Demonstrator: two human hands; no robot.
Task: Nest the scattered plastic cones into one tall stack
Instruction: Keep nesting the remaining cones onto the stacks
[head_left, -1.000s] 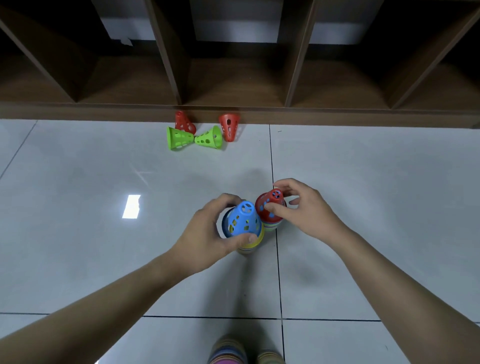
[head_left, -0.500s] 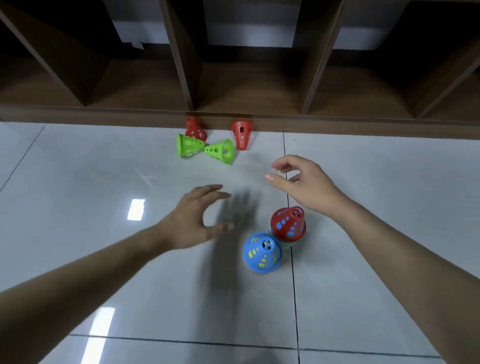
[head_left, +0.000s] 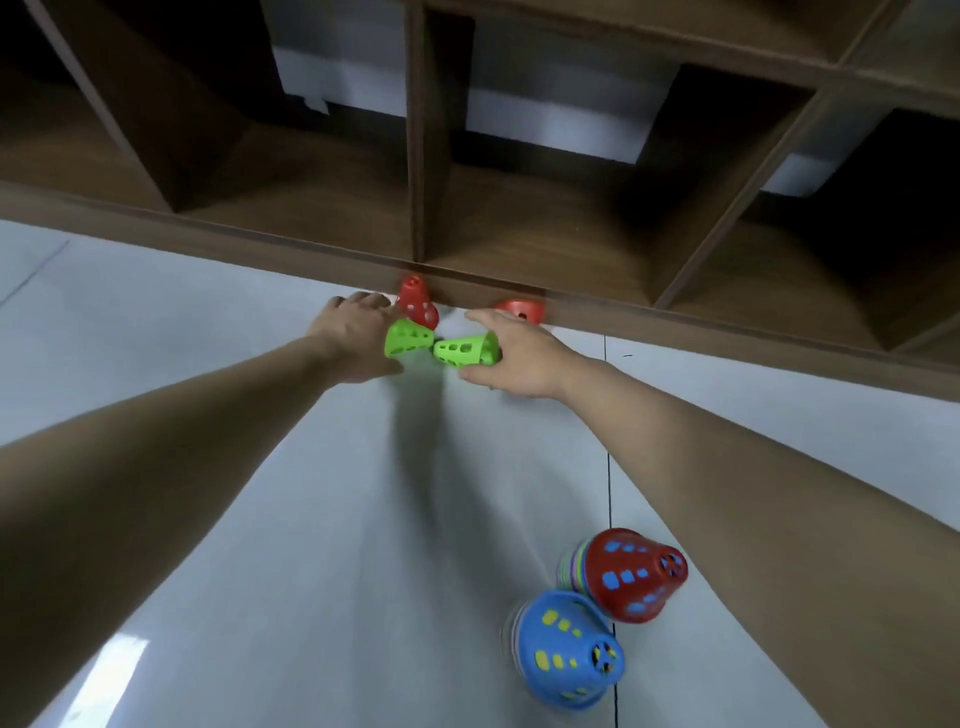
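Several loose cones lie at the foot of the wooden shelf. My left hand reaches over the wide end of the left green cone, its fingers stretched toward an upright red cone. My right hand holds the wide end of the right green cone between finger and thumb. Another red cone sits against the shelf base, partly hidden by that hand. Near me stand two nested stacks, one topped by a blue cone and one by a red cone.
A dark wooden shelf unit with open cubbies runs across the far side, its base board right behind the loose cones. The floor is glossy grey tile with a grout line on the right.
Both hands have left the two stacks and moved forward to the loose cones by the shelf. The view has shifted forward, so the stacks now sit at the lower right.
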